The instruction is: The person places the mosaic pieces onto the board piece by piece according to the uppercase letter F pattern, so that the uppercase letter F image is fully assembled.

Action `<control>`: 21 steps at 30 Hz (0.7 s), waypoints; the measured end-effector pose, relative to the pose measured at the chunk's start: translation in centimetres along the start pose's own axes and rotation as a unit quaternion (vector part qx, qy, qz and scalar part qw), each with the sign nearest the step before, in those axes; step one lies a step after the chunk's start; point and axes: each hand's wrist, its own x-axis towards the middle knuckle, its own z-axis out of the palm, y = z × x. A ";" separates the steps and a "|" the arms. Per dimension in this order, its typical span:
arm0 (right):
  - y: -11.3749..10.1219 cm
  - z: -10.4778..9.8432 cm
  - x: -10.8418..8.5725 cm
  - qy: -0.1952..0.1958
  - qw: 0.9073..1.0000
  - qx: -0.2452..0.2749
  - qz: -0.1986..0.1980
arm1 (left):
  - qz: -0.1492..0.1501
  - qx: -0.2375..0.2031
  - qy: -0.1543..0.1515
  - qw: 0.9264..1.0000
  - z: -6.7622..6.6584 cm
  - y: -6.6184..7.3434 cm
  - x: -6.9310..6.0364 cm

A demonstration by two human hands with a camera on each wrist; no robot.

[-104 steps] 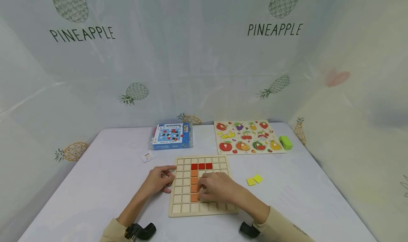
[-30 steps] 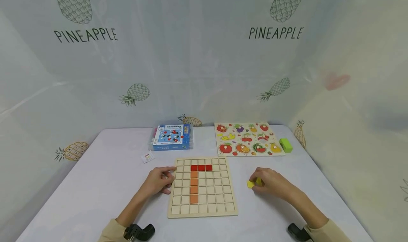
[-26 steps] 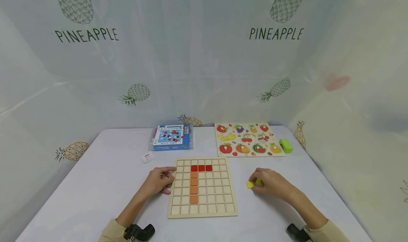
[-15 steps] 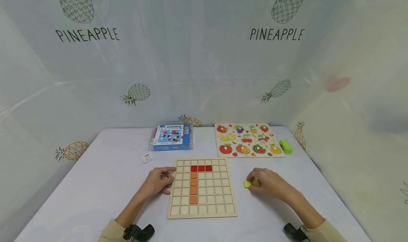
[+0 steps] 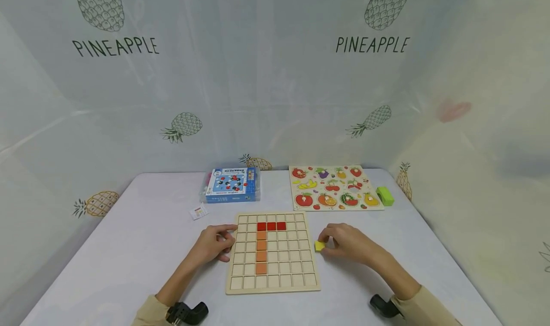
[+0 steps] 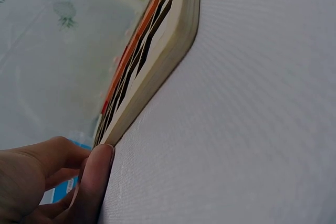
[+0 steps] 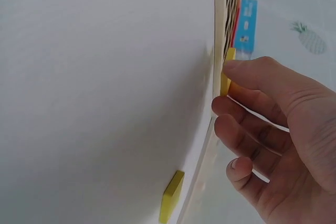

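Note:
A wooden grid board [image 5: 288, 257] lies on the white table, with three red tiles [image 5: 271, 226] in an upper row and a column of several orange tiles [image 5: 261, 246] below their left end. My left hand [image 5: 212, 242] rests by the board's left side, its extended index finger touching the edge. Just off the board's right edge, my right hand [image 5: 350, 244] pinches a yellow tile [image 5: 319, 246] between thumb and fingers. The right wrist view shows a second yellow tile [image 7: 171, 196] on the table; in the head view the right hand hides it.
A blue boxed set [image 5: 229, 185] with a molecule picture stands at the back. Right of it lies a fruit puzzle board [image 5: 335, 187] beside a green block [image 5: 385, 196]. A small white printed card [image 5: 199, 212] is left of the grid board. Printed curtains hang behind the table.
My right hand has left the grid board, gone right to the two yellow tiles, taken one and carried it back left to the board's edge. The left hand has stayed in place.

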 end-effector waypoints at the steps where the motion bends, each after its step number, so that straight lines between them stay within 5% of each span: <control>1: -0.2 0.0 0.2 0.001 1.000 0.001 -0.002 | 0.001 0.001 -0.001 1.000 0.0 0.0 0.0; 21: -4.2 1.7 4.4 -0.011 0.998 -0.010 -0.056 | -0.009 0.006 0.000 1.000 0.0 0.2 0.0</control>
